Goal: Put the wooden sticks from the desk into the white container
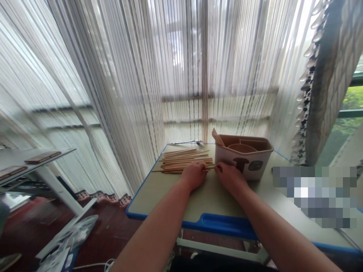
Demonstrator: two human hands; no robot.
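A loose pile of thin wooden chopsticks [172,165] lies crosswise on the desk. My left hand [194,174] rests at the pile's right part, its fingers curled down around some of the chopsticks. From there a stick or two reach across to my right hand [231,176], whose thumb and fingertips pinch their ends. Just behind my right hand stands a pinkish, brown-lined utensil holder [259,160] with compartments. Several chopsticks [217,137] lean upright in its left compartment. How many sticks each hand holds is hidden by the fingers.
A metal ladle [199,143] lies along the back edge of the blue-rimmed desk [159,196]. At right, a pixelated patch [314,196] covers something on an adjoining surface. Striped curtains [184,75] hang behind. Another table [61,152] stands at left.
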